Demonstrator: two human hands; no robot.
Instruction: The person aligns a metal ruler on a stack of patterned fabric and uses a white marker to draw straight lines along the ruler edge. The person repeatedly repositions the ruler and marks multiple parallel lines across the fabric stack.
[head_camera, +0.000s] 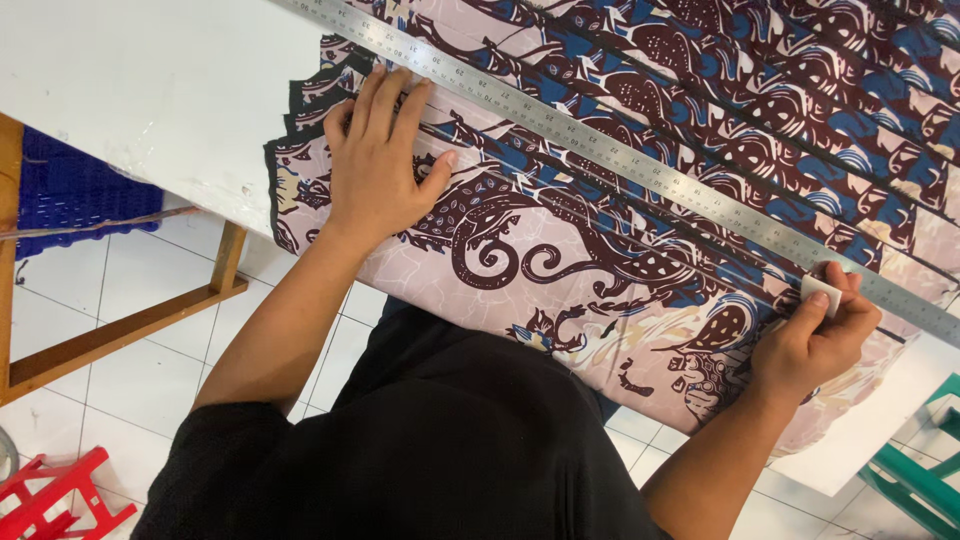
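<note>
Two hands are laid on patterned cloth (600, 290) spread over a white table (150, 90). Nearest, the right hand (815, 340) is closed around a small white chalk (822, 293), its edge pressed to the cloth just beside a long steel ruler (620, 160). Farther along, the left hand (385, 160) is spread flat, palm down, gripping nothing, with fingertips touching the ruler's near edge. Marking a line along the ruler seems to be the step in hand. A steady ruler and an even drag of the chalk would be called for next. Both forearms are stretched forward from the body.
</note>
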